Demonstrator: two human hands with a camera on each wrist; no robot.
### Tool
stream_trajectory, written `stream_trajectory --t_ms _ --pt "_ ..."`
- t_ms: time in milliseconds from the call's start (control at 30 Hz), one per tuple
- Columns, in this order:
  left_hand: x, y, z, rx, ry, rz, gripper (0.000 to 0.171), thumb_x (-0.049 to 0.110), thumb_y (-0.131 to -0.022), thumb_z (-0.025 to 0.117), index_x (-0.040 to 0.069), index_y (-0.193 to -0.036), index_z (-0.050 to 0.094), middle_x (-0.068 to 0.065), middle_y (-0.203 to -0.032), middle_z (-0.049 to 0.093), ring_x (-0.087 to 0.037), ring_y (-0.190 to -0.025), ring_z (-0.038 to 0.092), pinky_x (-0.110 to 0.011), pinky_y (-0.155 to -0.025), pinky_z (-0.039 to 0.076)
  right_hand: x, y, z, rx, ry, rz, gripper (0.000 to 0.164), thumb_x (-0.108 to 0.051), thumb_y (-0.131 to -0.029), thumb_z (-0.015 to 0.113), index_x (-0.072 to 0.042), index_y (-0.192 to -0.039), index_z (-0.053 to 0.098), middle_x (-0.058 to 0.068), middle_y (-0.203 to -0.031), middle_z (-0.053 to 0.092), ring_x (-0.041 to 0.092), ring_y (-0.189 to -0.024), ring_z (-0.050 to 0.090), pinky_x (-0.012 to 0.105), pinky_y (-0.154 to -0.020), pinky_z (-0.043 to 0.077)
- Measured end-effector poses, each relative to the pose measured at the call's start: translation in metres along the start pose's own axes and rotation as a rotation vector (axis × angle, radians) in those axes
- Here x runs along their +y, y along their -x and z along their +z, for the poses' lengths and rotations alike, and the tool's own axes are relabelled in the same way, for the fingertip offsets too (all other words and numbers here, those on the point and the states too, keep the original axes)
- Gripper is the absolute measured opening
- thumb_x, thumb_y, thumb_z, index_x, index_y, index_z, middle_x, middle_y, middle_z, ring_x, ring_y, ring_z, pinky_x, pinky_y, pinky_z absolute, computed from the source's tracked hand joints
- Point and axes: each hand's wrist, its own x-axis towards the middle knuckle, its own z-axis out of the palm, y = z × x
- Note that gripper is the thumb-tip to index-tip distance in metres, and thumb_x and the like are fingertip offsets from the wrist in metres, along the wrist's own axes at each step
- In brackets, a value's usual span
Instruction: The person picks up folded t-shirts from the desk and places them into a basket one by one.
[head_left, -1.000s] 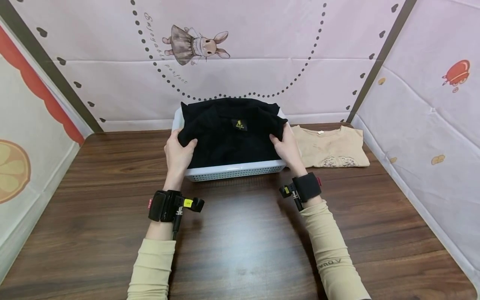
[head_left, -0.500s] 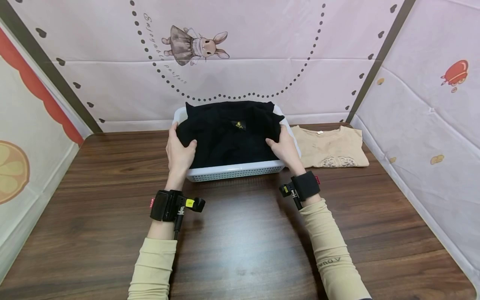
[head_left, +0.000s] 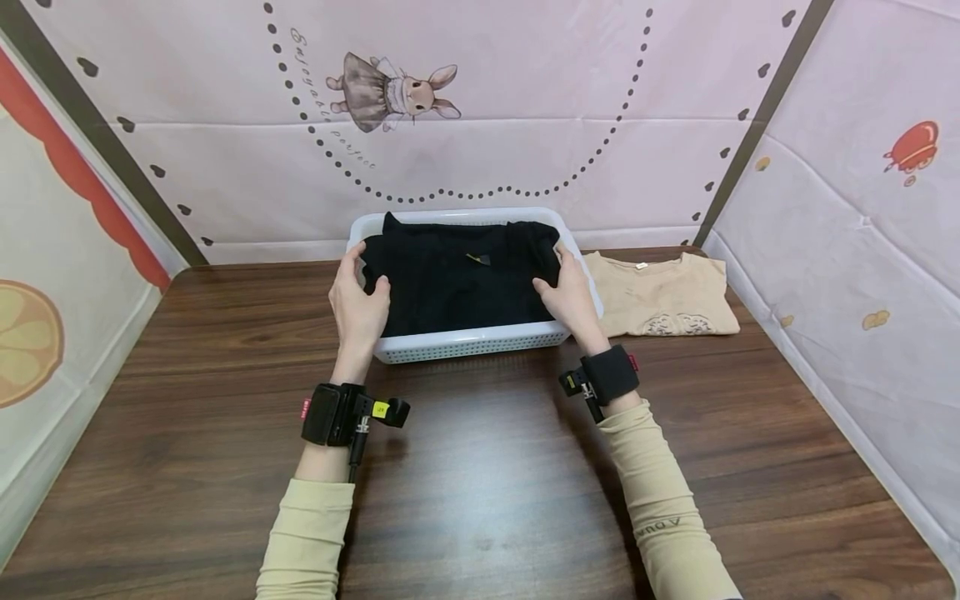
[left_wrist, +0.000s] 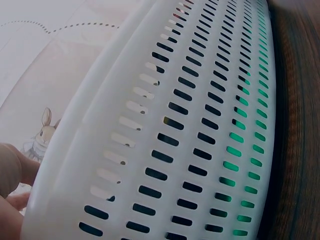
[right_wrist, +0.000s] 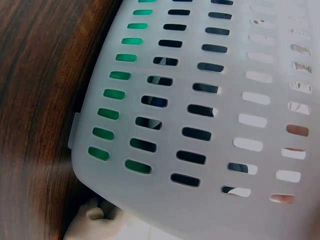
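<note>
A folded black T-shirt (head_left: 450, 287) with a small label at its neck lies in a white perforated basket (head_left: 472, 337). My left hand (head_left: 356, 304) is at the shirt's left side, its fingers at the cloth edge and its thumb over the front. On the opposite side, my right hand (head_left: 572, 298) has its fingers along the shirt's edge inside the basket, thumb apart from them. Both wrist views mostly show the basket wall; dark and green cloth shows through its holes. Part of the left fingers (left_wrist: 12, 175) appears past the rim.
To the right of the basket a folded beige shirt (head_left: 660, 293) lies on the brown wooden table (head_left: 465, 467). A pink printed cloth wall (head_left: 517, 150) rises right behind the basket, with more cloth walls at both sides.
The black T-shirt has sunk into the basket, its back edge dropping so that the far rim now shows. Both hands stay at its sides, the right one moved slightly inward.
</note>
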Motion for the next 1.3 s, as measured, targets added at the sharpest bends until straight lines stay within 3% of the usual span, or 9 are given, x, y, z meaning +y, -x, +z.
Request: stream_trajectory --t_ms 100,200,367,533,667,833,1000,1133,1300 --pt "-0.001 0.001 0.0 -0.016 0.026 0.042 0.05 0.003 -0.092 0.054 0.007 -0.14 0.043 -0.017 -0.146 0.043 -0.025 -0.139 0.038 -0.039 -0.115 0.032 0.0 0.001 -0.001 0.037 -0.053 -0.02 0.063 -0.016 -0.094 0.056 -0.003 -0.148 0.025 0.02 -0.151 0.031 0.034 -0.141 0.031 0.045 -0.115 0.029" --pt "0.0 0.002 0.0 -0.05 0.029 0.113 0.048 0.006 -0.093 0.055 0.006 -0.139 0.043 -0.018 -0.142 0.048 -0.025 -0.136 0.042 -0.042 -0.113 0.034 0.002 0.002 -0.004 0.077 -0.215 -0.036 0.056 -0.01 -0.094 0.055 -0.003 -0.144 0.03 0.019 -0.15 0.033 0.033 -0.14 0.033 0.042 -0.115 0.029" --pt "0.0 0.005 0.002 -0.123 -0.039 0.304 0.046 0.01 -0.093 0.057 0.003 -0.137 0.045 -0.017 -0.138 0.053 -0.027 -0.132 0.047 -0.045 -0.109 0.038 0.007 0.001 -0.014 0.137 -0.433 -0.045 0.048 -0.003 -0.093 0.053 0.0 -0.139 0.036 0.018 -0.146 0.035 0.033 -0.137 0.039 0.037 -0.115 0.031" --pt "0.001 0.011 0.002 -0.314 -0.139 0.511 0.043 0.013 -0.094 0.058 -0.001 -0.133 0.05 -0.018 -0.134 0.056 -0.031 -0.127 0.051 -0.044 -0.107 0.04 0.022 -0.006 -0.031 0.271 -0.419 -0.041 0.042 -0.001 -0.091 0.053 0.002 -0.132 0.046 0.021 -0.137 0.047 0.033 -0.128 0.049 0.037 -0.111 0.037" --pt "0.001 0.017 -0.001 -0.5 -0.215 0.59 0.042 0.022 -0.092 0.063 0.003 -0.129 0.056 -0.014 -0.129 0.061 -0.027 -0.122 0.056 -0.042 -0.103 0.044 0.043 -0.014 -0.044 0.296 -0.363 -0.014 0.039 -0.003 -0.093 0.051 0.001 -0.132 0.047 0.02 -0.138 0.048 0.032 -0.131 0.046 0.04 -0.111 0.035" --pt "-0.002 0.021 -0.003 -0.636 -0.341 0.605 0.04 0.035 -0.086 0.069 0.011 -0.118 0.066 -0.004 -0.112 0.07 -0.02 -0.108 0.064 -0.039 -0.092 0.051 0.073 -0.023 -0.051 0.154 -0.147 0.027 0.042 -0.011 -0.096 0.049 0.002 -0.136 0.043 0.025 -0.142 0.042 0.039 -0.135 0.036 0.05 -0.112 0.031" --pt "-0.005 0.024 -0.003 -0.669 -0.434 0.625 0.038 0.039 -0.077 0.077 0.017 -0.108 0.07 0.003 -0.098 0.073 -0.012 -0.087 0.065 -0.031 -0.071 0.051 0.093 -0.032 -0.054 -0.106 0.21 -0.007 0.051 -0.02 -0.097 0.048 0.003 -0.141 0.037 0.03 -0.146 0.034 0.047 -0.137 0.029 0.057 -0.112 0.025" --pt "-0.005 0.025 -0.001 -0.672 -0.505 0.618 0.024 0.03 -0.078 0.078 0.021 -0.1 0.072 0.005 -0.091 0.073 -0.009 -0.075 0.06 -0.027 -0.063 0.048 0.106 -0.038 -0.056 -0.317 0.445 -0.044 0.062 -0.033 -0.093 0.049 -0.006 -0.147 0.032 0.026 -0.151 0.029 0.046 -0.141 0.019 0.059 -0.115 0.016" --pt "-0.005 0.026 0.0 -0.636 -0.598 0.615 0.017 0.012 -0.079 0.074 0.019 -0.095 0.072 0.003 -0.087 0.073 -0.012 -0.07 0.059 -0.027 -0.058 0.047 0.157 -0.061 -0.046 -0.457 0.412 -0.052 0.072 -0.053 -0.09 0.047 -0.018 -0.151 0.027 0.023 -0.153 0.028 0.039 -0.146 0.014 0.057 -0.117 0.015"
